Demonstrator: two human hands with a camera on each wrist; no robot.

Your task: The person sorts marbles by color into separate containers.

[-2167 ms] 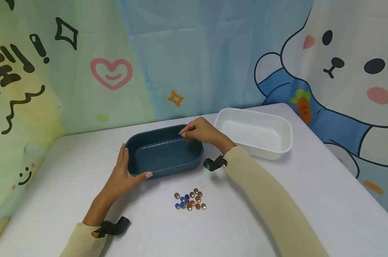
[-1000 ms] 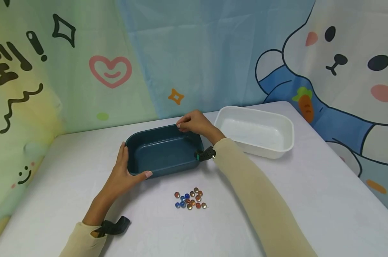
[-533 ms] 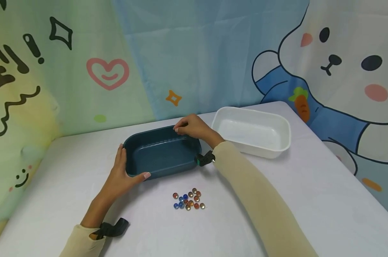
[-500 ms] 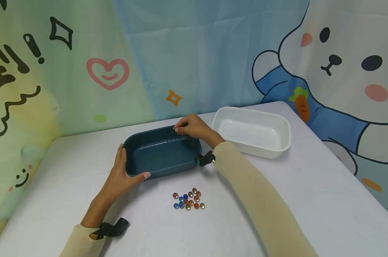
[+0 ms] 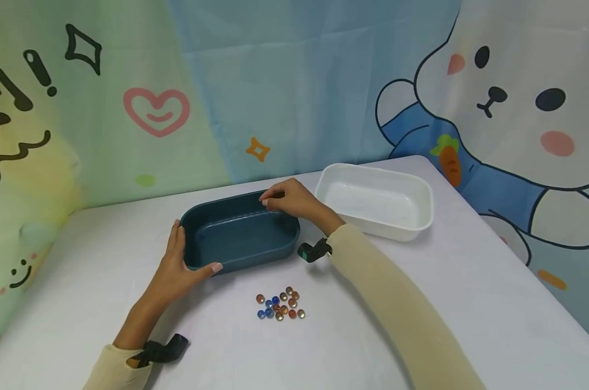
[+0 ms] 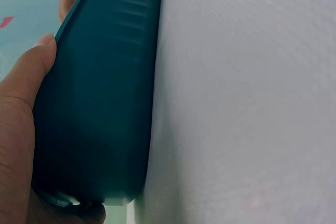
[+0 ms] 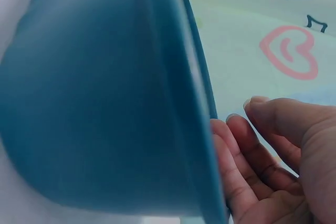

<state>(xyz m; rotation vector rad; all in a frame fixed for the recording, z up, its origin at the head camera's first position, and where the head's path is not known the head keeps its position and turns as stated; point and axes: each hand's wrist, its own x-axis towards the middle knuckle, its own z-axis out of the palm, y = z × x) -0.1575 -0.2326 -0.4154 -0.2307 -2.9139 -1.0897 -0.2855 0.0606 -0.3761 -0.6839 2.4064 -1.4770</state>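
I see the left hand [image 5: 171, 277] gripping the blue tray [image 5: 241, 238] by its near left corner on the table [image 5: 216, 352], right hand [image 5: 290, 198] over its far side, fingers [image 7: 247, 136] narrowed, holding anything I cannot tell, marbles [image 5: 284, 310] in front, white tray [image 5: 372, 200] to the right.

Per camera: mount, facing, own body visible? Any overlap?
Head: head-worn, looks forward and down at teal dish and marbles; left hand, right hand and sleeves show.
Left wrist: worn there, faces dish's side and tablecloth; left hand, probably some right.
Right wrist: worn there, faces dish's outside and backdrop; right hand.
Shared: head, right wrist show pink heart.
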